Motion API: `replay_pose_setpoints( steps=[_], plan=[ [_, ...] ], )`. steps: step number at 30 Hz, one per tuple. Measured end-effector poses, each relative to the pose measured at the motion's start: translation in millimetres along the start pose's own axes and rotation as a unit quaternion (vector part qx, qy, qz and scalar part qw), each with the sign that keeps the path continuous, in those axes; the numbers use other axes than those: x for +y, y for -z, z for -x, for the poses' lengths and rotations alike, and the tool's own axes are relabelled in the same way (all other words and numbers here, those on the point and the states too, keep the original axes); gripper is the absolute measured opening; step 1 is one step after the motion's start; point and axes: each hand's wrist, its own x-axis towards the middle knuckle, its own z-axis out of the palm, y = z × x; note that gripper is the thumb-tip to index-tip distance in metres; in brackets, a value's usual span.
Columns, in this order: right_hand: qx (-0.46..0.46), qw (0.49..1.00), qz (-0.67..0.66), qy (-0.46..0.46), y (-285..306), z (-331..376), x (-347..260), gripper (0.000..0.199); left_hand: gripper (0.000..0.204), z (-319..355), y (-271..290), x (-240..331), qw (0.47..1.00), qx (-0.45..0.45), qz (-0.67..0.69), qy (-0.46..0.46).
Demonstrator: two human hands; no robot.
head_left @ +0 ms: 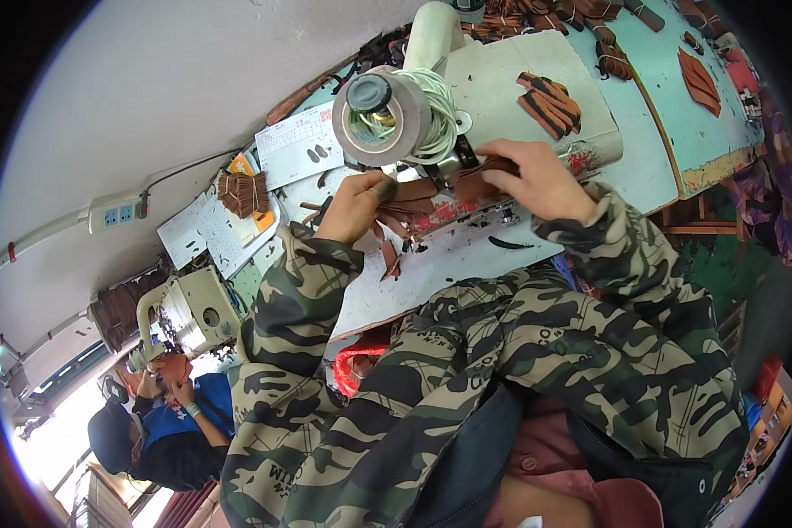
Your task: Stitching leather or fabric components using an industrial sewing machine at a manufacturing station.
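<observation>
Pinching a brown piece (473, 187) between thumb and fingers of the right hand (541, 179), just below and right of the sewing machine's (389, 153) round top. Gripping brown strips (414, 190) with curled fingers of the left hand (356, 208), to the left of that piece; cannot tell how firmly. Wearing camouflage sleeves (301, 286) on both forearms. Facing a black-and-brown bundle (550, 107) on the pale machine bed (488, 75), with a printed sheet (292, 141) and a tied brown bundle (244, 194) off to the left. Sharing the room with a co-worker (213, 407) in blue, lower left.
</observation>
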Motion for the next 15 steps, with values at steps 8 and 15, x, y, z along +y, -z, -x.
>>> replay_pose_setpoints(
  steps=[8,15],
  plan=[
    [-0.004,0.999,-0.037,-0.007,-6.2,-8.4,-7.5,0.018,0.026,-4.9,-1.9,1.0,0.998,-0.055,-0.030,-0.013],
    [-0.089,0.994,-0.047,-0.037,12.5,-4.8,-3.7,0.018,0.025,-6.4,-12.4,6.4,0.999,-0.034,0.018,-0.005]
  ],
)
